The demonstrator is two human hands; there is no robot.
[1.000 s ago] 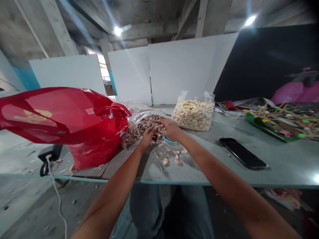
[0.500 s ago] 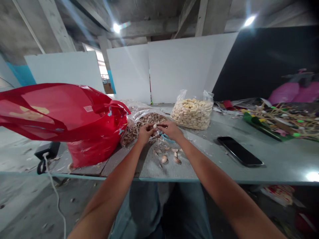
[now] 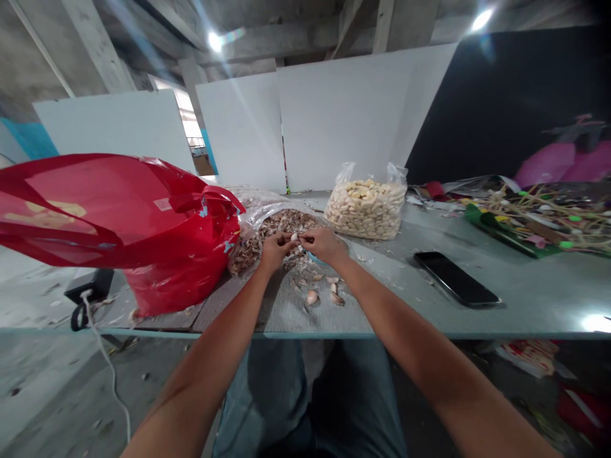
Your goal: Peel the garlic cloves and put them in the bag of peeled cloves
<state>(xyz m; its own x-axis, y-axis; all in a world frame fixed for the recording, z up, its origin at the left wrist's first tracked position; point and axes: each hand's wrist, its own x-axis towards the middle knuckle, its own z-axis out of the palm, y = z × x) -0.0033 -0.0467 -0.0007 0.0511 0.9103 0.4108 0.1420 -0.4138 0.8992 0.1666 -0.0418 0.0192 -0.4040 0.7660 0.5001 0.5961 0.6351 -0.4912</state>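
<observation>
A pale garlic clove [image 3: 294,237] is pinched between the fingertips of both hands, above the near edge of a heap of skins. My left hand [image 3: 275,249] grips it from the left, fingers closed. From the other side my right hand [image 3: 324,245] holds it, also closed; part of a blue item shows beneath that hand. Just behind lies a clear bag of brown garlic skins [image 3: 260,238]. On the table in front of my hands are several unpeeled cloves [image 3: 312,298]. Beyond my right hand stands a clear bag of peeled cloves [image 3: 366,210].
A large red plastic bag [image 3: 181,280] stands at the left, beside a black power adapter [image 3: 90,286] with a white cable. A phone [image 3: 456,278] lies at the right on the grey table [image 3: 410,305]. Thin sticks with coloured tips [image 3: 529,216] pile up farther right.
The whole view has shifted slightly, with the table appearing a little higher. Both hands stay together on the clove, their fingers moved only slightly.
</observation>
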